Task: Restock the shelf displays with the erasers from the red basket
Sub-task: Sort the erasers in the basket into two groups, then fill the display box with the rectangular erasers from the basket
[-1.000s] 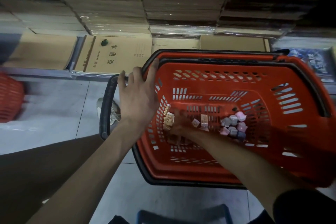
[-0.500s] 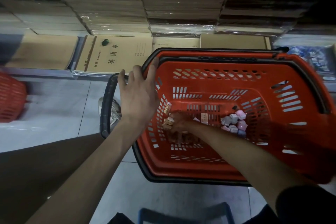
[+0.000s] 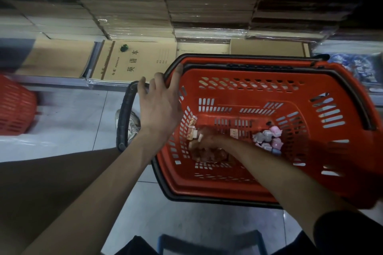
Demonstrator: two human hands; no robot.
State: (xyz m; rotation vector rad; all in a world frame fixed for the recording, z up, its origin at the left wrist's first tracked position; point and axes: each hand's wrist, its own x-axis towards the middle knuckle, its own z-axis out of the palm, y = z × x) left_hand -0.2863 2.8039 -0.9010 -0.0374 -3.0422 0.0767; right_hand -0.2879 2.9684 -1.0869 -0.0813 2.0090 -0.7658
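Observation:
A red basket (image 3: 259, 87) with black handles fills the centre and right, tilted toward me. My left hand (image 3: 160, 107) rests on its left rim and black handle, fingers spread over the edge. My right hand (image 3: 207, 144) reaches down to the basket floor at its left corner, fingers curled among small tan-wrapped erasers (image 3: 191, 128); whether it grips any is unclear. A cluster of pink, grey and lilac erasers (image 3: 268, 138) lies further right on the basket floor.
Wrapped stacks of brown exercise books (image 3: 132, 60) lie on the low shelf behind the basket. A second red basket (image 3: 14, 105) sits at the left edge. A shoe (image 3: 131, 126) stands on the grey tiled floor. A blue stool edge (image 3: 209, 243) shows at the bottom.
My right hand has shifted left along the basket floor, from near the middle to the corner with the tan erasers. My left hand stays on the rim.

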